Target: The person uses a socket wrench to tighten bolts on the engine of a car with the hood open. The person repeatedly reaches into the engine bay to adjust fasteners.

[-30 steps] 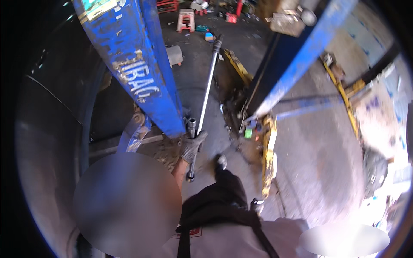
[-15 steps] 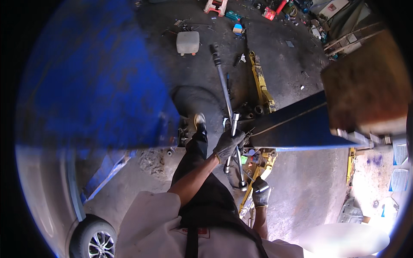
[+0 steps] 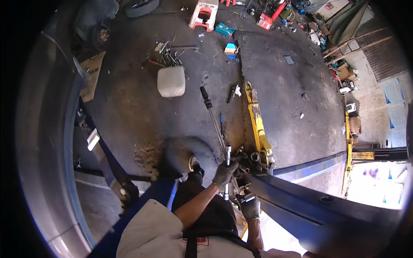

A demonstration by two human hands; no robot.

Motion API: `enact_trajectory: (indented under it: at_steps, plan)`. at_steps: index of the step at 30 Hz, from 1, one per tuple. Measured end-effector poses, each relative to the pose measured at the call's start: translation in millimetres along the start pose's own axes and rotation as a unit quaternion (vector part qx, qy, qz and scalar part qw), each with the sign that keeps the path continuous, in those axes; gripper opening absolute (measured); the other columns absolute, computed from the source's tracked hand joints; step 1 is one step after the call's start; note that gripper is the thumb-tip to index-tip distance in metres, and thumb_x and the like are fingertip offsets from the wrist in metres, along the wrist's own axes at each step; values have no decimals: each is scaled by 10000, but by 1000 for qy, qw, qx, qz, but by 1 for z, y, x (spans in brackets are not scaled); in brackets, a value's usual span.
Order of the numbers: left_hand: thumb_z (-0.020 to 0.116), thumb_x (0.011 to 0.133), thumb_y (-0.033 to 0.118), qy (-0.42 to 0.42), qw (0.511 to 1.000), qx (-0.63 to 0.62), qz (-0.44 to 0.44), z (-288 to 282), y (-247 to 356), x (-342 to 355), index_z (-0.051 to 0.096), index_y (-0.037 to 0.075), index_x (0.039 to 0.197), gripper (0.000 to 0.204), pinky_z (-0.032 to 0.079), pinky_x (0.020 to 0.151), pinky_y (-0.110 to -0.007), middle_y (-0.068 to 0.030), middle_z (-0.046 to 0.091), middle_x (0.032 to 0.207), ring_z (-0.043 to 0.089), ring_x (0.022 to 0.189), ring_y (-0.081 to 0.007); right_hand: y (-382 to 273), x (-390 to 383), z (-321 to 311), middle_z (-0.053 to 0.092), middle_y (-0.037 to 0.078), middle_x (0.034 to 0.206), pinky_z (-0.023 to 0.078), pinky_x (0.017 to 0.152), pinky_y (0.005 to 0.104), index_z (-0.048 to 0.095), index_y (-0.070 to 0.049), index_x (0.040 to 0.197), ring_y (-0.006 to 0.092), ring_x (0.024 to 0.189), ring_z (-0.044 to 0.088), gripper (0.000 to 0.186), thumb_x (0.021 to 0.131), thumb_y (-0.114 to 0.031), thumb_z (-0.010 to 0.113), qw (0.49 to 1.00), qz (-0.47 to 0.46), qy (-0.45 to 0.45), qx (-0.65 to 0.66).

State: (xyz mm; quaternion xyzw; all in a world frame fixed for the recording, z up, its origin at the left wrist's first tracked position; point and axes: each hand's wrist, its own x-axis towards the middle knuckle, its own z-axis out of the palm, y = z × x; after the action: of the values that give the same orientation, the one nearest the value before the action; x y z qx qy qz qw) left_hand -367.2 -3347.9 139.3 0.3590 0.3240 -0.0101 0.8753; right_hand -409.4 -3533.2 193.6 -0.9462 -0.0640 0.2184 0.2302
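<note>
On the far left of the oily floor [image 3: 129, 112] lies a flat brown cardboard sheet [image 3: 94, 73], with a pale grey square cushion [image 3: 171, 81] further right. Near the top sit a white plastic stool [image 3: 204, 13], a teal box [image 3: 224, 29], a small blue-and-white carton [image 3: 231, 48] and a red box [image 3: 264, 20]. Pale blue posters [image 3: 395, 103] hang on the right wall. The gloved left hand [image 3: 225, 173] is closed around a slim chrome ratchet [image 3: 227, 172], held upright just beside the yellow floor jack [image 3: 258, 124]. The gloved right hand [image 3: 249, 206], lower and just right, grips a short chrome socket [image 3: 248, 198].
</note>
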Motion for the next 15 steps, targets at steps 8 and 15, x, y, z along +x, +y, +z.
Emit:
enact_trajectory:
  at_steps: [8, 15]
  plan:
    - [665, 955, 395, -69, 990, 119, -31, 71, 193, 115, 686, 68, 954, 328, 412, 446, -239, 0, 650, 771, 484, 535, -59, -124, 196, -68, 712, 136, 999, 535, 827, 339, 676, 9, 1094, 224, 891, 679, 282, 855, -126, 738, 976, -170, 32, 133]
    - [595, 1004, 338, -147, 988, 33, 40, 66, 373, 355, 628, 63, 1003, 277, 376, 417, -195, -79, 732, 883, 692, 700, -118, -195, 444, -101, 662, 72, 738, 494, 624, 303, 700, -16, 866, 161, 662, 610, 91, 812, -88, 699, 979, -40, -95, 174]
